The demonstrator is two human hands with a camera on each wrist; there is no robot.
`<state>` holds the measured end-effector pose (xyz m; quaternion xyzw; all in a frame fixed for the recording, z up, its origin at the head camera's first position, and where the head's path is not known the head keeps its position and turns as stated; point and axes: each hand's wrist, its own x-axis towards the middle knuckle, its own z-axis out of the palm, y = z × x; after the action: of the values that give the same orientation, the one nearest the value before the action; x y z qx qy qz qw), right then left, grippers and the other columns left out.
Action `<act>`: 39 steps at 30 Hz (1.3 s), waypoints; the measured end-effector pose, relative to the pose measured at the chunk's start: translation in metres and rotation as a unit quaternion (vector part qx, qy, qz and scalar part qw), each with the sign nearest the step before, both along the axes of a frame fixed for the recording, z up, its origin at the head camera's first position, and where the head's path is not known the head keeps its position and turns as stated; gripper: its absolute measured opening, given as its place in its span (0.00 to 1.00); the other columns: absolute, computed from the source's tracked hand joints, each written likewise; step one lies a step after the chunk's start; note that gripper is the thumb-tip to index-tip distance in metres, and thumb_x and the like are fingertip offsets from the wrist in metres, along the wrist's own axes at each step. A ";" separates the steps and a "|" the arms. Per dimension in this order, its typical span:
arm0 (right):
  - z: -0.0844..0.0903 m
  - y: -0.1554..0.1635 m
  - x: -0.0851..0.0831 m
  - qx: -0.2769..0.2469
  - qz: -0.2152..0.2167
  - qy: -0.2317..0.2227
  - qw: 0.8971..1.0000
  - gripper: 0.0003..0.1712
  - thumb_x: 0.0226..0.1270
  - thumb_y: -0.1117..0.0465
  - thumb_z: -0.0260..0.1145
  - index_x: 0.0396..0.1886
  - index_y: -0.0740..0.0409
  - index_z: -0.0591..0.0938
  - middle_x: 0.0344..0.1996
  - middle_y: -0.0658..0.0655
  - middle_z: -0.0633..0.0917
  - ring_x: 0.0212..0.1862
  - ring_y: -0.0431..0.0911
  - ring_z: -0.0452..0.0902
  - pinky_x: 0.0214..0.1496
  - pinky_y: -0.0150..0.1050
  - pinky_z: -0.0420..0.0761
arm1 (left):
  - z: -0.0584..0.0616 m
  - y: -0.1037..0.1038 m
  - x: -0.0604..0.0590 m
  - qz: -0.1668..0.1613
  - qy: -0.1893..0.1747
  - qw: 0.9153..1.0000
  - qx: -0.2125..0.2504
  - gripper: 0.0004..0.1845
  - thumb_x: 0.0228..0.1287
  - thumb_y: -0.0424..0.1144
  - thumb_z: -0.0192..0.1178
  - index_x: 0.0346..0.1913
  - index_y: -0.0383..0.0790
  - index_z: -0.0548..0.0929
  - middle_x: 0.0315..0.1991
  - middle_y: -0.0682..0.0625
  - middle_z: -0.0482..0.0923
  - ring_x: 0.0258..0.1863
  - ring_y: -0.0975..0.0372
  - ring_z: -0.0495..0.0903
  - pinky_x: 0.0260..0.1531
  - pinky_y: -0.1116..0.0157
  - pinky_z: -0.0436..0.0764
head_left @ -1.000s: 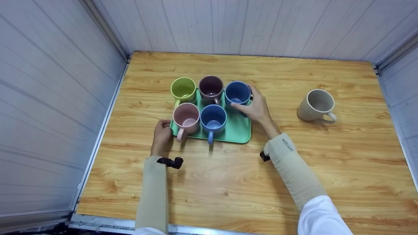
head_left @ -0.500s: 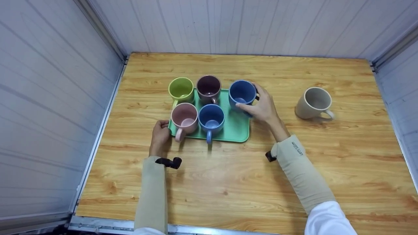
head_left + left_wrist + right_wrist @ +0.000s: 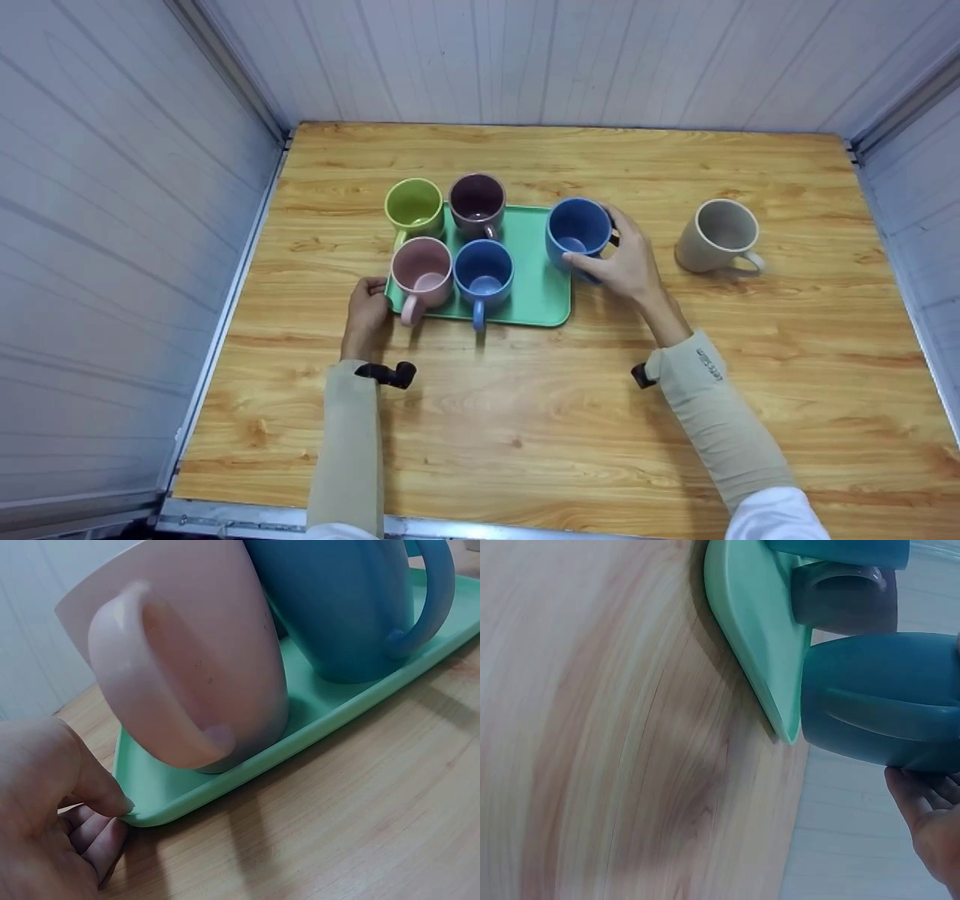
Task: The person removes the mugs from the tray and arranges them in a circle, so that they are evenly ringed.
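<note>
My right hand (image 3: 628,259) grips a blue mug (image 3: 576,236) by its sides, thumb at the front and fingers at the back. The mug is upright and overlaps the right edge of the green tray (image 3: 544,304); in the right wrist view its base shows above the table surface. My left hand (image 3: 367,311) pinches the tray's near left corner, thumb on the rim and other fingers curled below. On the tray stand a yellow-green mug (image 3: 415,206), a dark purple mug (image 3: 478,202), a pink mug (image 3: 421,270) and a second blue mug (image 3: 484,274).
A beige mug (image 3: 716,236) stands upright on the wooden table (image 3: 517,420), right of the tray, handle toward the near right. White panels (image 3: 517,60) enclose the back and both sides. A metal rail (image 3: 247,517) runs along the front edge.
My right hand has carried the blue mug rightward from the tray's back right part to over its right edge. My left hand stays at the tray corner, and the other mugs keep their places.
</note>
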<state>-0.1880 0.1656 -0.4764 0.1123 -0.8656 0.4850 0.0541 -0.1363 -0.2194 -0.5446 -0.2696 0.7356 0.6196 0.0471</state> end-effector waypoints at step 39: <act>-0.010 0.095 0.049 0.017 -0.116 0.045 0.992 0.47 0.40 0.55 0.81 0.64 0.56 0.72 0.54 0.57 0.79 0.55 0.49 0.75 0.52 0.23 0.72 | -0.001 -0.002 0.000 0.007 -0.006 1.000 0.014 0.21 0.59 0.21 0.39 0.57 0.27 0.68 0.53 0.39 0.69 0.54 0.54 0.68 0.54 0.65 0.71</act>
<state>-0.1395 0.2609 -0.4867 0.0333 -0.8776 0.4551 0.1467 -0.1360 -0.2215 -0.5460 -0.2780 0.7245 0.6287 0.0508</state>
